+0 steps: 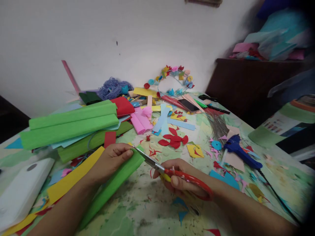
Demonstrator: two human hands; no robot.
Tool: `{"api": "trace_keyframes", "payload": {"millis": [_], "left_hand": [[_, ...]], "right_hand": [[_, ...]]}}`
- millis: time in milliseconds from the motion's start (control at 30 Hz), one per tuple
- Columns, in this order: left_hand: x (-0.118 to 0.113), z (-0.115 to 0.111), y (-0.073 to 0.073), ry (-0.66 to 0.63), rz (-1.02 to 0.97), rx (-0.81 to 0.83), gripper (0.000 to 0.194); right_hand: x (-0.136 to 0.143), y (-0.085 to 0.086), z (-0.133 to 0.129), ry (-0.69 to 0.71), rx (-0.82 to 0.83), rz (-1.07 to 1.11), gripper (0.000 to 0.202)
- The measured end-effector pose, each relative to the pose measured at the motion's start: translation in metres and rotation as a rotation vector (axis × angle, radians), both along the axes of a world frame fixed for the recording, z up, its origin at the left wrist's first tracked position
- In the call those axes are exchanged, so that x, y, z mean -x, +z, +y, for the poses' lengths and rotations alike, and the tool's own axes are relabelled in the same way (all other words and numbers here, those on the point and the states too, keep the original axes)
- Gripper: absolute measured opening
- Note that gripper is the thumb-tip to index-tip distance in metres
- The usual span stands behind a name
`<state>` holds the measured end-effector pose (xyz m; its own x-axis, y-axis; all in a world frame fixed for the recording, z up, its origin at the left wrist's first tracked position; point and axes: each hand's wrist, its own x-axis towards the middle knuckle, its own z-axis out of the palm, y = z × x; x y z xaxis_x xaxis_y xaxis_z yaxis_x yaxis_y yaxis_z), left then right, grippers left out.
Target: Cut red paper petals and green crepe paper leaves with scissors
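Note:
Near the middle, my left hand pinches the upper end of a long bright green paper strip, which slants down toward the lower left. My right hand grips red-handled scissors, its fingers wrapped round the handles. The scissor blades point up and left, and their tips meet the top edge of the green strip beside my left fingertips. How far the blades are apart is hard to tell. Red paper petals lie beyond the scissors, and a yellow paper square is to their right.
Folded green paper and a white box-like object lie on the left. A blue glue gun with a cable is at right, near a large green-lidded container. A flower wreath and a phone are at the back.

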<state>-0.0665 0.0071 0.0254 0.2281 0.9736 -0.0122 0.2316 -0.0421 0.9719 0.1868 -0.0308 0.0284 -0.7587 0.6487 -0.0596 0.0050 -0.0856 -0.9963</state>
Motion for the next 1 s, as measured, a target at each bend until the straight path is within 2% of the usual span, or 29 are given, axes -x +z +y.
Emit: {"api": "trace_keyframes", "payload": {"millis": [267, 467, 600, 667, 800, 867, 1000], "left_hand": [[-0.002, 0.000, 0.001, -0.103, 0.041, -0.001, 0.041], [-0.002, 0.001, -0.001, -0.089, 0.029, 0.049, 0.043], [-0.004, 0.003, -0.003, -0.056, -0.004, 0.076, 0.031], [-0.005, 0.005, -0.007, -0.023, -0.039, 0.086, 0.025], [-0.006, 0.009, -0.018, 0.018, -0.125, 0.123, 0.029], [-0.007, 0.011, -0.023, 0.019, -0.165, 0.148, 0.032], [-0.013, 0.010, -0.028, 0.031, -0.185, 0.212, 0.036]], "right_hand": [[0.000, -0.002, -0.001, 0.016, 0.001, 0.016, 0.067], [0.000, -0.010, 0.003, -0.013, -0.005, -0.006, 0.063], [0.000, -0.008, 0.009, -0.098, -0.035, -0.076, 0.068], [-0.001, -0.007, 0.015, -0.206, -0.193, -0.212, 0.062], [-0.010, -0.010, 0.028, -0.535, -0.697, -0.791, 0.030], [-0.014, -0.014, 0.033, -0.587, -0.796, -0.994, 0.022], [-0.018, -0.016, 0.035, -0.559, -0.851, -1.074, 0.028]]}}
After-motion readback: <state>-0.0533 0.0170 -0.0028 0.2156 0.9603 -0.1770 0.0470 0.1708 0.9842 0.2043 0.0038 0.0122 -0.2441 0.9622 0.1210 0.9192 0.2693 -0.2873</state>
